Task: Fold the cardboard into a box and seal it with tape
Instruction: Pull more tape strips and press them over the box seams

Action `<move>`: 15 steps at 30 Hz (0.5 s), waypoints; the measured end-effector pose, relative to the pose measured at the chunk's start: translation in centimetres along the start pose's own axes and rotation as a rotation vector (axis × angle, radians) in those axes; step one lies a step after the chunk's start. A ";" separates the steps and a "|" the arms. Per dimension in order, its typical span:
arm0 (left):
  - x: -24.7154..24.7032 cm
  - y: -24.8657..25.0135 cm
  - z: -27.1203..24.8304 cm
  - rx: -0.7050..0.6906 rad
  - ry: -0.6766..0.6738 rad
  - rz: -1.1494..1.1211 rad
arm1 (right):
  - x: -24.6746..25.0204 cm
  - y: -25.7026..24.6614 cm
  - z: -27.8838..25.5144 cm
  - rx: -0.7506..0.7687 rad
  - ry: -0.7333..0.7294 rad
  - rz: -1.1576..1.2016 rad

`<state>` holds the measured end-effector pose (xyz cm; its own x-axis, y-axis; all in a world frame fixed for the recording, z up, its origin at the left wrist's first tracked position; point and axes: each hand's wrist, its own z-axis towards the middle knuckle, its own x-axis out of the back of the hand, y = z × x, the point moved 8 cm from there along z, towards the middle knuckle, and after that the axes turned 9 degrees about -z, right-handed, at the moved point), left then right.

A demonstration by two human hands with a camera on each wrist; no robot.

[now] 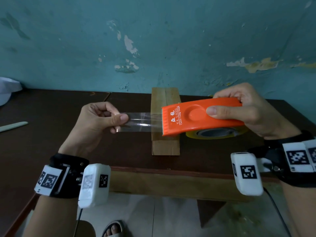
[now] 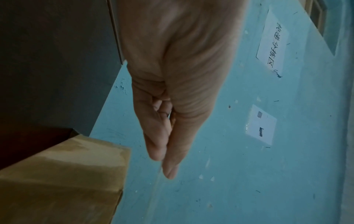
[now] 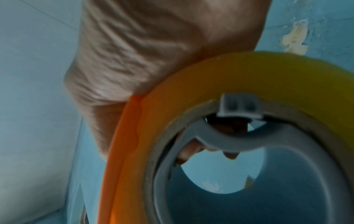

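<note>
Behind the dark desk (image 1: 51, 106) stands a blue wall. On it, in the middle, the box (image 1: 165, 144) lies shut. Clear tape (image 1: 138, 123) is pinched by the left hand (image 1: 99, 118); the tape holder (image 1: 201, 115) is gripped by the right hand (image 1: 248, 108). Tape should be kept tight, straight, and pressed down over the seam.

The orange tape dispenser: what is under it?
Under the orange tape dispenser sits its yellowish tape roll, and below that the cardboard box on the dark table. The dispenser covers part of the box top, so the seam there is hidden.
</note>
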<state>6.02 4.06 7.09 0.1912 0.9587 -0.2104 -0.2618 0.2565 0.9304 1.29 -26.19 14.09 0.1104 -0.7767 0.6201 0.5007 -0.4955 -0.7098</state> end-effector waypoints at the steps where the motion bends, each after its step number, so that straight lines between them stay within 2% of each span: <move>1: 0.1 -0.1 0.0 0.006 -0.014 -0.001 | 0.0 0.1 0.0 0.002 -0.004 -0.006; 6: -0.1 -0.2 0.0 0.013 -0.019 0.002 | 0.4 0.3 -0.3 -0.011 -0.017 -0.001; 12: 1.3 0.2 0.0 0.000 0.018 -0.002 | 2.5 1.6 -0.9 -0.029 0.059 0.000; 15: 1.7 -0.3 0.1 0.008 0.020 -0.014 | 2.5 1.7 -1.0 -0.049 0.046 0.005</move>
<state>6.51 5.62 6.49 0.1759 0.9573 -0.2296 -0.2514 0.2691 0.9297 1.57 -29.30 14.10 0.0733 -0.7958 0.6011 0.4576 -0.5087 -0.7292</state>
